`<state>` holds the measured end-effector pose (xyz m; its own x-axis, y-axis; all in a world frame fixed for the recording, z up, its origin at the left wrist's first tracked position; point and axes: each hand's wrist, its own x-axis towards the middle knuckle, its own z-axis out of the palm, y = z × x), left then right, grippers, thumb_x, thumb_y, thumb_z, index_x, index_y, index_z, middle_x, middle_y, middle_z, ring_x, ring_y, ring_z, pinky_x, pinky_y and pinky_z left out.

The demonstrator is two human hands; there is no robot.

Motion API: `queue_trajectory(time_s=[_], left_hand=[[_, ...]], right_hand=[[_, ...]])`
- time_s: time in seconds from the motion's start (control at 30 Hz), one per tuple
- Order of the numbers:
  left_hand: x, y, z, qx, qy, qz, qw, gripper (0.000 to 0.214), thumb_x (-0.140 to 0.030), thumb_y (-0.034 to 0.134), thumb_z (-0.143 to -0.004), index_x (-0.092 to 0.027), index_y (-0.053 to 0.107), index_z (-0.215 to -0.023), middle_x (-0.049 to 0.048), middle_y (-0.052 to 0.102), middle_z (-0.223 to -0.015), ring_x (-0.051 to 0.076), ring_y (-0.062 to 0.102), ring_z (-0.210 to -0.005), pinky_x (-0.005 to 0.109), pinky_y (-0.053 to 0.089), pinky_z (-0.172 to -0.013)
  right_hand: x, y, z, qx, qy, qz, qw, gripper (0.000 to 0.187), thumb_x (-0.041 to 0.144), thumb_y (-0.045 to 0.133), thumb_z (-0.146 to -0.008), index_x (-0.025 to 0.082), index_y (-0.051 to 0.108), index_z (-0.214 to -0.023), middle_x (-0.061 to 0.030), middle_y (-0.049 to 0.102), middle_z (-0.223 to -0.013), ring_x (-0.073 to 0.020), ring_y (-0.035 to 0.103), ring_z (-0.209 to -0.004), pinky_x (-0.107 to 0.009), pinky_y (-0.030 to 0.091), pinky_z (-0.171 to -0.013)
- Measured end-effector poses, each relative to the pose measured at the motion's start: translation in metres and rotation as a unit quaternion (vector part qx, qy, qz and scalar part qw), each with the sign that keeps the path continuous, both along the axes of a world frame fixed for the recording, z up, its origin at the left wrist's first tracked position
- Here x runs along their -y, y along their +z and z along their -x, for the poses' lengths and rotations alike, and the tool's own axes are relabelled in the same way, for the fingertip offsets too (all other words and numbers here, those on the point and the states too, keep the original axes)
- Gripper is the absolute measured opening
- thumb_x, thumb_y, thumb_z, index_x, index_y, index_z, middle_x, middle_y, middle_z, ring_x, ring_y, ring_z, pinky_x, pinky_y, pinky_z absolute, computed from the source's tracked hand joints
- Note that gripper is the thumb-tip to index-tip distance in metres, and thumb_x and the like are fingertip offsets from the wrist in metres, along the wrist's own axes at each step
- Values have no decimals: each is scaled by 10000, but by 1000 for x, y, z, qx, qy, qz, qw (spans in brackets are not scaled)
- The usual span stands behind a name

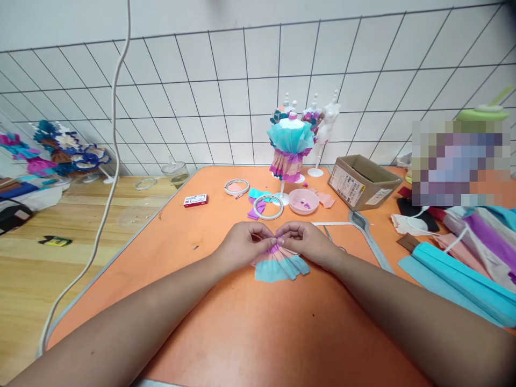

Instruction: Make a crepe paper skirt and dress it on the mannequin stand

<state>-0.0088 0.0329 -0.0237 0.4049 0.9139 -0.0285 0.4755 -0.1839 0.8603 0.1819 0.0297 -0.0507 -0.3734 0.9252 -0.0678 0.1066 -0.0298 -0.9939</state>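
Note:
Both hands meet over the orange table, pinching a pleated crepe-paper piece (281, 267) at its gathered top. The piece fans out downward in purple, peach and light blue. My left hand (243, 244) closes thumb and fingers on the left of the gather; my right hand (305, 241) does the same on the right. Beyond them a roll of double-sided tape (268, 207) lies partly over purple and blue paper scraps (257, 208). Scissors (328, 233) lie partly hidden behind my right hand. Behind the tape stands a small dress form (291, 142) wearing a layered paper dress.
A pink bowl (303, 202) holds small purple bits. Another tape roll (237, 187), a small red-and-white box (195, 200) and a cardboard box (363, 183) stand farther back. Blue crepe paper (455, 285) lies at right. A white cable (114, 134) hangs at left.

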Motion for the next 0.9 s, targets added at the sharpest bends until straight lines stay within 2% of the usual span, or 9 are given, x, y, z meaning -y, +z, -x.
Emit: queue_trajectory(time_s=[0.23,0.37,0.5,0.73,0.9], left_hand=[[0,-2,0,-4,11,-16,1000,251,-401,651,-737,-150,672,-739,46,707,-760,165,646,-705,255,503,-627],[-1,1,1,27,-39,34,998,268,-402,671,-728,-135,675,-744,52,699,-754,156,631,-697,259,499,-648],[-3,2,3,58,-93,95,989,276,-396,674,-737,-123,673,-781,46,676,-742,131,599,-673,251,485,-652],[-7,-3,3,109,-121,122,979,307,-423,682,-735,-126,615,-773,15,615,-715,102,551,-652,224,448,-622],[-11,-1,7,108,-134,157,972,315,-437,676,-741,-137,635,-829,22,634,-768,106,552,-685,221,447,-641]], right_hand=[[2,2,1,19,15,-15,1000,186,325,679,-705,162,630,-781,38,561,-613,-93,491,-548,-214,380,-532],[3,5,1,47,34,-49,997,98,259,639,-712,171,606,-741,50,541,-573,-88,482,-522,-205,355,-510],[4,6,0,59,53,-54,995,63,222,609,-708,163,611,-729,45,536,-576,-85,464,-527,-199,338,-498],[3,5,1,35,42,-17,998,51,207,598,-681,162,606,-704,55,496,-558,-75,409,-505,-194,295,-472],[2,4,1,28,34,-3,999,57,203,618,-662,163,608,-701,59,503,-544,-72,403,-485,-195,287,-467]])
